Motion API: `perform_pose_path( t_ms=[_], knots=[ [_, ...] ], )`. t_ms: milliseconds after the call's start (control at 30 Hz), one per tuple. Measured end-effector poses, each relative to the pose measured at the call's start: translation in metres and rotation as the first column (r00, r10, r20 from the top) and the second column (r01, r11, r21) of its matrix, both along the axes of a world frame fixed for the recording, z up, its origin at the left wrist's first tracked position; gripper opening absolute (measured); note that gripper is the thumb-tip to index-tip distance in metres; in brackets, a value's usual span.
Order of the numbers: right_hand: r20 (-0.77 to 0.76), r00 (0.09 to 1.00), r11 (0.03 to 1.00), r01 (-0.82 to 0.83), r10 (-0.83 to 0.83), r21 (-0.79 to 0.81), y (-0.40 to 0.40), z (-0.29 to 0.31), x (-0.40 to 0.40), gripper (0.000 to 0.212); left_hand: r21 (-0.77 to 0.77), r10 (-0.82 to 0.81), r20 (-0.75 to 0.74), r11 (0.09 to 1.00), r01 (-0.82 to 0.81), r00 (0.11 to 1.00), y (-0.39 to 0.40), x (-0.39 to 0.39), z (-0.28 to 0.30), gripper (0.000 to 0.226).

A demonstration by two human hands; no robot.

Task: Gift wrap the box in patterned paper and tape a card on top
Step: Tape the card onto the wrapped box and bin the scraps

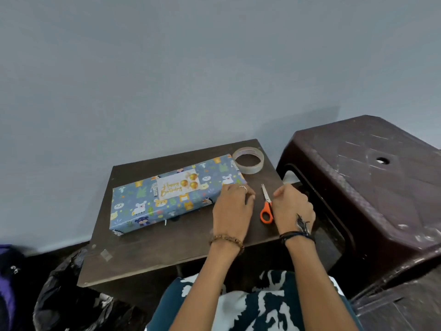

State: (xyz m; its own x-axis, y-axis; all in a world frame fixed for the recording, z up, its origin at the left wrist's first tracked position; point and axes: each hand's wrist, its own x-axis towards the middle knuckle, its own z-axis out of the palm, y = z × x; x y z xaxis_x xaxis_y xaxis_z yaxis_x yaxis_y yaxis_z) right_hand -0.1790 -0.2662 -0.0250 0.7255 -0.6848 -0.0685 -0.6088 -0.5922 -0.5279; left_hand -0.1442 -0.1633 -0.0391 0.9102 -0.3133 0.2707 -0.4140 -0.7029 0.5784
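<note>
A long box [145, 209] wrapped in blue animal-print paper lies on a small dark table [155, 254]. A white "Happy Birthday" card [177, 186] with gold balloons rests on its top face. My left hand [232, 205] is at the box's right end, fingers curled and touching the paper. My right hand [292, 206] hovers further right with thumb and fingers pinched together. Nothing visible is in either hand. Orange-handled scissors [266, 211] lie shut on the table between my hands. A roll of clear tape [248, 161] sits at the table's far right corner, by the box's end.
A dark brown plastic stool [370, 187] stands close against the table's right side. A black plastic bag [71, 295] lies on the floor at the lower left. A small scrap of tape [105, 255] is stuck near the table's front left. A plain wall is behind.
</note>
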Motion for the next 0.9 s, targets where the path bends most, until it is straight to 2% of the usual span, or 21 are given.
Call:
perform_pose_path(
  t_ms=[67, 233, 333, 533, 600, 700, 800, 833, 900],
  knots=[
    [-0.084, 0.996, 1.0, -0.002, 0.001, -0.005, -0.002, -0.005, -0.005, 0.019, 0.11, 0.002, 0.126, 0.994, -0.016, 0.992, -0.005, 0.005, 0.005, 0.014],
    [-0.159, 0.986, 0.998, -0.056, 0.049, -0.038, 0.003, -0.01, -0.003, 0.031, 0.349, -0.124, 0.325, 0.937, 0.003, 0.938, -0.03, 0.041, 0.011, 0.011],
    [-0.145, 0.987, 0.995, -0.079, 0.07, -0.06, 0.001, -0.01, 0.002, 0.025, 0.49, -0.183, 0.237, 0.871, 0.046, 0.954, -0.049, 0.063, 0.013, 0.024],
    [-0.013, 1.0, 1.0, -0.02, 0.02, 0.01, -0.009, -0.006, 0.004, 0.02, 0.617, 0.018, 0.016, 0.787, -0.024, 1.0, -0.061, 0.098, 0.002, 0.027],
    [0.052, 0.999, 0.996, 0.007, -0.012, 0.094, -0.013, -0.005, 0.002, 0.021, 0.556, 0.036, -0.001, 0.831, -0.03, 0.999, -0.058, 0.101, 0.0, 0.026],
    [0.084, 0.994, 0.957, 0.041, -0.068, 0.288, -0.021, -0.003, 0.0, 0.026, 0.36, 0.045, -0.041, 0.932, -0.027, 0.998, -0.051, 0.095, 0.002, 0.022],
    [0.149, 0.972, 0.805, 0.061, -0.184, 0.591, -0.028, 0.001, -0.001, 0.03, 0.214, 0.02, -0.083, 0.977, -0.002, 0.996, -0.046, 0.08, 0.012, 0.02],
    [0.159, 0.966, 0.769, 0.056, -0.203, 0.637, -0.03, 0.002, -0.002, 0.031, 0.185, 0.001, -0.075, 0.983, 0.013, 0.997, -0.044, 0.075, 0.015, 0.021],
    [0.204, 0.954, 0.765, 0.039, -0.219, 0.643, -0.035, 0.008, -0.005, 0.03, 0.17, -0.039, -0.024, 0.985, 0.043, 0.999, -0.04, 0.066, 0.02, 0.021]
  ],
)
